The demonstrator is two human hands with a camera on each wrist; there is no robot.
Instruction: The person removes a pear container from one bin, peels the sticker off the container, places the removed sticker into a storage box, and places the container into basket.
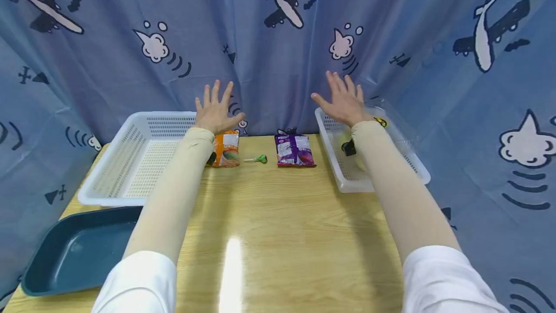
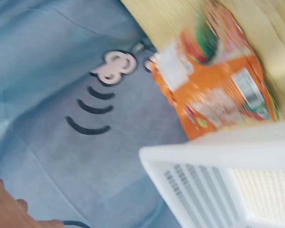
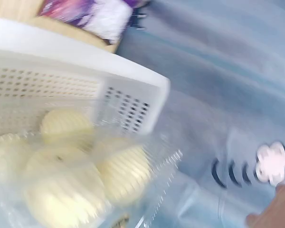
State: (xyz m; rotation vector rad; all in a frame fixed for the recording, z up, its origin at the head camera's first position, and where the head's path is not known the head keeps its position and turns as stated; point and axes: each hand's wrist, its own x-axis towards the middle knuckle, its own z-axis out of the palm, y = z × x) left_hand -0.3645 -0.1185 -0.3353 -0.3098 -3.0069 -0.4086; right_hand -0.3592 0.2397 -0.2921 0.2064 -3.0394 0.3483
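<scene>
My left hand point(image 1: 215, 113) is raised with spread fingers over the gap between a white basket point(image 1: 114, 201) and an orange snack bag point(image 1: 229, 151); nothing is in it. The bag point(image 2: 223, 90) lies beside the basket in the left wrist view. On the right, my other hand point(image 1: 344, 102), fingers also spread, hovers above a second white basket point(image 1: 354, 187) and holds nothing. Inside that basket, a clear plastic box point(image 3: 156, 175) contains several pale yellow ridged round pieces point(image 3: 61, 185), blurred in the right wrist view. My right forearm partly hides this basket.
A lollipop point(image 1: 262, 159) with a green wrapper and a purple snack bag point(image 1: 295, 151) lie along the back of the wooden table point(image 1: 282, 231). At front left is a dark blue tray point(image 1: 78, 255). A blue patterned curtain point(image 1: 260, 86) hangs behind the table.
</scene>
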